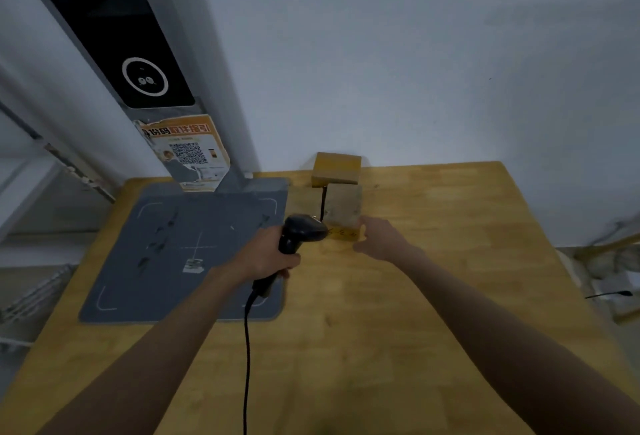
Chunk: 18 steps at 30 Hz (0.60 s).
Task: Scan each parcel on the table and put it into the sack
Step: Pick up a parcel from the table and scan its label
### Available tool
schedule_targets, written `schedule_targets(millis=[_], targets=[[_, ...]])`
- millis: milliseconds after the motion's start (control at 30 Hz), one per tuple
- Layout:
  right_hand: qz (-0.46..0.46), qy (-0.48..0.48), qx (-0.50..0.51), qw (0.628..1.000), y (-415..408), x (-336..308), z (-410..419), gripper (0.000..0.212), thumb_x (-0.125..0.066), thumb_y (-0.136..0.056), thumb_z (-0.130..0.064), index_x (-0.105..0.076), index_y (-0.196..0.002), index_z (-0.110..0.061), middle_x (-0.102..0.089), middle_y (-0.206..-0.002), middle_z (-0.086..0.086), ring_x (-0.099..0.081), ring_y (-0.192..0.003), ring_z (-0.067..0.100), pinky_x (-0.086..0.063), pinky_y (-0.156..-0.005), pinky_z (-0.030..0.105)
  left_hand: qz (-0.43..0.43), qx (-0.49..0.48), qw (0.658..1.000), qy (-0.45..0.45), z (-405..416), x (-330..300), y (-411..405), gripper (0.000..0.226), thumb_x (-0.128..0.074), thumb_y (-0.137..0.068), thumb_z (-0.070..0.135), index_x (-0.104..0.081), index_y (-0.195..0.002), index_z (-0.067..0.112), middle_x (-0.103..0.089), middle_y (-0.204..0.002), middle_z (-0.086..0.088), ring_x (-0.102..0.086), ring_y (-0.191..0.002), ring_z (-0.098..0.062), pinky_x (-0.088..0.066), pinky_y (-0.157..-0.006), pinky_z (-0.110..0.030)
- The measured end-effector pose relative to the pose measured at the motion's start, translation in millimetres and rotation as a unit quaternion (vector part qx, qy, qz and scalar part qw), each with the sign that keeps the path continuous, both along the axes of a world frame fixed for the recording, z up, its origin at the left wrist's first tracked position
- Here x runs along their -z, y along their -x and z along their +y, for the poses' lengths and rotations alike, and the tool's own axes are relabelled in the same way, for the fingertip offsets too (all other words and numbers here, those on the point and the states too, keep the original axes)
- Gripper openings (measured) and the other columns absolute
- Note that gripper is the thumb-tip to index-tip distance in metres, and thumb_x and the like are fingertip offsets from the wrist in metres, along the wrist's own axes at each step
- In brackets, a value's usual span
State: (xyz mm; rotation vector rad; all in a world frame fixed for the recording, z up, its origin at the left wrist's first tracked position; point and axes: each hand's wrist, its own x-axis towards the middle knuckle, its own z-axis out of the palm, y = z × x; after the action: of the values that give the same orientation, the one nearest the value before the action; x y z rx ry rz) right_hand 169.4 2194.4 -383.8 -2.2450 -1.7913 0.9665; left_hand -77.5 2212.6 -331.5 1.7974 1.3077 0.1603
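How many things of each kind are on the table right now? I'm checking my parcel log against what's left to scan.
Cardboard parcels: 2, the near parcel touched by the right hand, and the far parcel by the wall
Handheld scanners: 1, the scanner gripped by the left hand
Grey mats: 1, the mat
Total: 4

Open counter (pixel 433 279) right and near; far edge crowded by two parcels (pixel 341 189), grey post (pixel 221 144) far left.

mat (pixel 166 261) left on the table (pixel 433 296) — two parcels (pixel 343 208) right of it, one behind the other.
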Motion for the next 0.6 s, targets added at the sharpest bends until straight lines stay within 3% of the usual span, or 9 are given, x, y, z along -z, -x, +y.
schedule_targets(millis=[233, 333, 433, 600], targets=[[-0.037, -0.016, -0.032, 0.999, 1.9, 47.6, 56.6, 0.071, -0.071, -0.089, -0.013, -0.034, -0.151, -0.009, -0.035, -0.154, 0.014, -0.042, -0.137, 0.035, -0.042, -0.109, 0.044, 0.019, -0.015, 0.999, 0.045, 34.4, 50.3, -2.9, 0.018, -0.071, -0.085, 0.004, -0.058, -0.090, 0.016, -0.070, -0.075, -0.007, -0.072, -0.062, -0.020, -0.059, -0.063, -0.031], [-0.049, -0.018, -0.035, 0.998, 6.7, 77.9, 79.7, 0.078, -0.070, -0.087, -0.007, -0.028, -0.153, -0.010, -0.014, -0.166, 0.009, -0.017, -0.151, 0.035, -0.034, -0.117, 0.052, 0.019, -0.029, 0.997, 0.065, 50.6, 70.1, 1.3, 0.018, -0.071, -0.085, 0.004, -0.058, -0.091, 0.016, -0.069, -0.074, -0.008, -0.070, -0.061, -0.019, -0.058, -0.062, -0.030], [-0.082, -0.004, -0.042, 0.996, 10.2, 102.2, 99.0, 0.091, -0.064, -0.089, 0.001, -0.009, -0.160, -0.013, 0.012, -0.169, 0.003, 0.011, -0.155, 0.034, -0.018, -0.122, 0.059, 0.031, -0.029, 0.996, 0.074, 65.4, 89.0, 6.9, 0.015, -0.071, -0.085, 0.006, -0.059, -0.087, 0.013, -0.070, -0.071, -0.008, -0.069, -0.058, -0.016, -0.058, -0.061, -0.029], [-0.124, 0.016, -0.074, 0.989, 12.5, 132.5, 96.2, 0.095, -0.057, -0.096, -0.005, 0.012, -0.161, -0.016, 0.024, -0.167, 0.003, 0.022, -0.152, 0.035, -0.018, -0.122, 0.060, 0.034, -0.053, 0.994, 0.094, 76.7, 116.1, 15.6, 0.013, -0.072, -0.086, 0.007, -0.060, -0.092, 0.009, -0.069, -0.069, -0.005, -0.069, -0.057, -0.013, -0.056, -0.058, -0.027]])
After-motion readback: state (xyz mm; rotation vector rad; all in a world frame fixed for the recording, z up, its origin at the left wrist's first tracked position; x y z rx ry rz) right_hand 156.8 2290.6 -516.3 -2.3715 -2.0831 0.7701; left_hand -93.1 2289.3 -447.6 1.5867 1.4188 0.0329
